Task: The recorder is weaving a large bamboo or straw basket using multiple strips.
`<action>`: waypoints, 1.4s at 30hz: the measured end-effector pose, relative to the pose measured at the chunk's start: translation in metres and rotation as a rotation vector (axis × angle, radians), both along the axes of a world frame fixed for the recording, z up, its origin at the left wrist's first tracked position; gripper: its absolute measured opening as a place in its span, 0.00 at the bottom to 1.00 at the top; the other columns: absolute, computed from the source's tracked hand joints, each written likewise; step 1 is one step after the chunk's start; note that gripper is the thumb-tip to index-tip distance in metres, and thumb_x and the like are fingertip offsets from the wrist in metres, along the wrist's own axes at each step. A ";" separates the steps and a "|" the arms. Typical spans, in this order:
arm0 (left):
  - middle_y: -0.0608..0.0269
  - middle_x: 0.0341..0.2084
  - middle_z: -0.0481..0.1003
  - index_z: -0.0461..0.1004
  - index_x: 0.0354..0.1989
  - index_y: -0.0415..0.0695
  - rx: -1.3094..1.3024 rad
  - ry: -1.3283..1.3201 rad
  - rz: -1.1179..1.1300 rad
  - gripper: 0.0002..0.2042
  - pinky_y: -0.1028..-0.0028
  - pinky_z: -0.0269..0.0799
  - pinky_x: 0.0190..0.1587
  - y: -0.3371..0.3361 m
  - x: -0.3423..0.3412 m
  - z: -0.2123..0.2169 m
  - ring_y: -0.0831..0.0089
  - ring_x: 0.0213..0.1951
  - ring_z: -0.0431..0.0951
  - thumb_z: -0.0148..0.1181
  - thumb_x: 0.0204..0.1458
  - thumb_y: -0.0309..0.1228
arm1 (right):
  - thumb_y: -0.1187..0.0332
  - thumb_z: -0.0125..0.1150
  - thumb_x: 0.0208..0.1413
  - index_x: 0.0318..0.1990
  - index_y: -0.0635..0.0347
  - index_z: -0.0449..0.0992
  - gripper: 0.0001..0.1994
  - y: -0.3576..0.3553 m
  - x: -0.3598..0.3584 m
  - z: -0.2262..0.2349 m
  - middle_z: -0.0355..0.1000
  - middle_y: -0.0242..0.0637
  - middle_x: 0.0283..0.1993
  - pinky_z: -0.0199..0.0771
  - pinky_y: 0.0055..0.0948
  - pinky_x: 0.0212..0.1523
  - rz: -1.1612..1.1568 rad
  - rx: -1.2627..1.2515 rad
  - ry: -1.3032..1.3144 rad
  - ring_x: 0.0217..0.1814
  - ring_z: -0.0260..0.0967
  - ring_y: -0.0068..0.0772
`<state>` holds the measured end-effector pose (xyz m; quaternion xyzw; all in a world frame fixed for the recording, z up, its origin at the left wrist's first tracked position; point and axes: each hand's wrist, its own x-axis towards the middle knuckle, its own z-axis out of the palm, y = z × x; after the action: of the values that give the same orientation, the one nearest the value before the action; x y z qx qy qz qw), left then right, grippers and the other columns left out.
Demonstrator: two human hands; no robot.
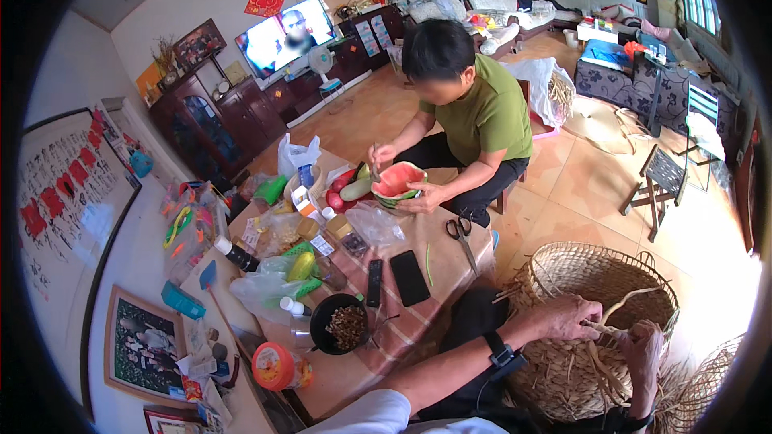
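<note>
A large round basket [555, 374] woven from straw-coloured plant strips stands in front of me at the lower right. My left hand [569, 318], with a black band on its wrist, is closed at the near rim, its fingertips pinching a strip. Close beside it, my right hand [642, 354] is closed on the same part of the strip, outside the basket wall. A loose end of the strip [626, 299] sticks up over the basket's opening. Several unwoven ends hang from the outer wall below my hands.
Left of the basket, a cloth-covered table [378, 354] bears scissors [462, 243], a phone [410, 278], a remote [374, 283] and a black bowl [339, 324]. Across it, a seated person [486, 112] spoons a halved watermelon [398, 183]. A folding stool [658, 185] stands far right.
</note>
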<state>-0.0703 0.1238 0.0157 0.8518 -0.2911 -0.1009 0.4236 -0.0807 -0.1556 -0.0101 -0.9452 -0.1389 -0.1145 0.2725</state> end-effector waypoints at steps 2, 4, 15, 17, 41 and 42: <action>0.44 0.30 0.81 0.75 0.46 0.39 0.034 0.089 -0.009 0.18 0.52 0.75 0.42 -0.005 0.002 0.004 0.45 0.39 0.83 0.68 0.58 0.40 | 0.66 0.77 0.42 0.19 0.66 0.67 0.20 -0.006 0.004 0.003 0.61 0.41 0.21 0.61 0.46 0.34 0.027 -0.033 0.116 0.29 0.61 0.48; 0.43 0.30 0.81 0.75 0.46 0.40 -0.010 0.085 -0.012 0.17 0.52 0.75 0.41 -0.010 0.002 0.001 0.44 0.39 0.83 0.68 0.56 0.39 | 0.71 0.73 0.47 0.21 0.67 0.67 0.16 -0.004 0.006 0.012 0.63 0.43 0.23 0.61 0.46 0.33 -0.028 0.201 0.247 0.28 0.61 0.47; 0.50 0.38 0.85 0.80 0.47 0.37 -0.021 0.337 -0.016 0.16 0.64 0.78 0.45 -0.018 0.023 0.003 0.63 0.40 0.85 0.66 0.61 0.38 | 0.84 0.67 0.50 0.41 0.61 0.77 0.12 0.020 -0.062 0.032 0.73 0.44 0.44 0.74 0.45 0.49 -0.127 0.103 -0.199 0.48 0.72 0.51; 0.53 0.39 0.85 0.79 0.49 0.34 -0.004 0.355 -0.057 0.15 0.67 0.78 0.47 -0.029 0.027 0.009 0.71 0.42 0.83 0.65 0.62 0.34 | 0.82 0.67 0.51 0.41 0.61 0.77 0.11 0.021 -0.082 0.023 0.73 0.43 0.42 0.73 0.45 0.50 -0.137 0.134 -0.156 0.47 0.72 0.49; 0.70 0.23 0.80 0.85 0.41 0.37 -0.111 0.686 -0.279 0.15 0.73 0.63 0.23 -0.030 0.062 -0.033 0.81 0.22 0.71 0.76 0.46 0.32 | 0.73 0.72 0.50 0.41 0.59 0.72 0.14 0.044 -0.052 -0.013 0.66 0.41 0.36 0.67 0.45 0.40 -0.004 0.036 -0.190 0.38 0.68 0.47; 0.71 0.23 0.79 0.85 0.40 0.37 -0.092 0.724 -0.323 0.15 0.73 0.63 0.24 -0.031 0.065 -0.031 0.81 0.23 0.71 0.76 0.46 0.32 | 0.72 0.72 0.50 0.43 0.59 0.73 0.15 0.043 -0.053 -0.012 0.66 0.41 0.37 0.67 0.45 0.41 -0.003 0.023 -0.195 0.39 0.68 0.48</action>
<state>-0.0053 0.0933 -0.0154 0.6846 -0.2573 -0.4467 0.5153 -0.1342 -0.1127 -0.0218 -0.9266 -0.1618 -0.2079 0.2684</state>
